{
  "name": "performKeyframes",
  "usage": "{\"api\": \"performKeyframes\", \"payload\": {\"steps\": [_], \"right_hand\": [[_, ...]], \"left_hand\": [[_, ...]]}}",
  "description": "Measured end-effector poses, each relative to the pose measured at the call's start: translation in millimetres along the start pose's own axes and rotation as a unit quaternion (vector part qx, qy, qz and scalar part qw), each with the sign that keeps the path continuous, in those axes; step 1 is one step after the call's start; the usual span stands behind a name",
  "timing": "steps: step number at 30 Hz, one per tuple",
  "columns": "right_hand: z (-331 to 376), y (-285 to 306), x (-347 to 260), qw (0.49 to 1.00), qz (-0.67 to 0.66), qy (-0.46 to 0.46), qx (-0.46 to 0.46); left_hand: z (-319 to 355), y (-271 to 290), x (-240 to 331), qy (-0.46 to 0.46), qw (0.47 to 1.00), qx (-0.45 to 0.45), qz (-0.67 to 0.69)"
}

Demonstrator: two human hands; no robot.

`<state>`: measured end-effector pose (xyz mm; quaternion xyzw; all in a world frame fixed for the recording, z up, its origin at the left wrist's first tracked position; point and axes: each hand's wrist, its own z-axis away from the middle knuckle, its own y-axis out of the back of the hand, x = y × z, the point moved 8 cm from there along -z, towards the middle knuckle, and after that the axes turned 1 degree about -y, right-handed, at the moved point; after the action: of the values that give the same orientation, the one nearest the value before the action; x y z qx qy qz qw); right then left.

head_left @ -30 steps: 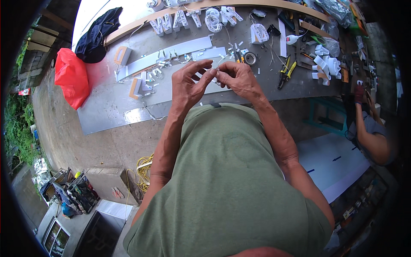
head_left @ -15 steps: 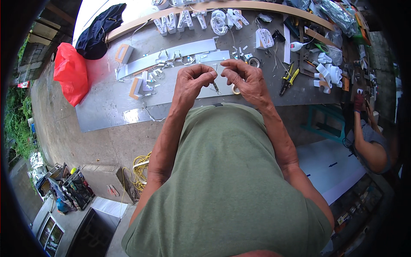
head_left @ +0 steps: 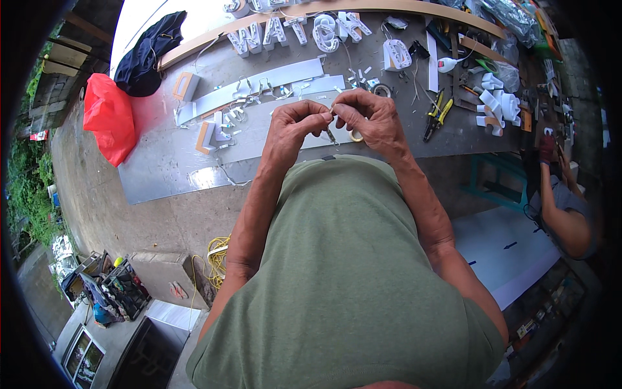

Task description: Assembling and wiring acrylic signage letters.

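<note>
Just over the near edge of the metal table (head_left: pixel 155 181), my two hands meet fingertip to fingertip. My left hand (head_left: pixel 293 129) is closed in a pinch on a thin, narrow strip (head_left: pixel 332 137), whose lower end dangles below the fingers. My right hand (head_left: pixel 374 124) pinches at the strip's upper end, thumb against forefinger. The fingers cover most of that end, so its detail cannot be made out. Beyond the hands lie long white strips (head_left: pixel 278 76) with small cut bits on them. A roll of tape (head_left: pixel 356 135) sits beside my right hand.
White letter-shaped pieces (head_left: pixel 327 34) stand along the back. Yellow-handled pliers (head_left: pixel 438 115) and white curved pieces (head_left: pixel 499 107) lie to the right. A red plastic bag (head_left: pixel 109 120) and dark cloth (head_left: pixel 150 55) are at left. Another person (head_left: pixel 564 217) works at far right, near a teal stool (head_left: pixel 495 181).
My right hand has come in toward the left, its raised fingers closing into a pinch at the strip. The view has shifted slightly.
</note>
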<state>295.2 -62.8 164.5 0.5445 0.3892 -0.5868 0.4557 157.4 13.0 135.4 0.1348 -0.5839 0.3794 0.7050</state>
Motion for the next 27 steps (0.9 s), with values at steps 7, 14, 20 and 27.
{"api": "performKeyframes", "payload": {"steps": [7,14,20,27], "right_hand": [[6,9,13,0.998,-0.056,-0.022,0.017],[8,14,4,0.995,0.046,0.057,0.066],[9,12,-11,0.992,0.08,0.085,0.039],[12,17,-14,0.992,0.06,0.102,0.041]], "left_hand": [[2,-8,0,0.0,1.0,0.008,-0.004],[4,-20,6,-0.026,0.998,0.012,-0.047],[2,-24,10,-0.082,0.984,0.024,-0.16],[2,-25,16,-0.135,0.967,0.025,-0.216]]}}
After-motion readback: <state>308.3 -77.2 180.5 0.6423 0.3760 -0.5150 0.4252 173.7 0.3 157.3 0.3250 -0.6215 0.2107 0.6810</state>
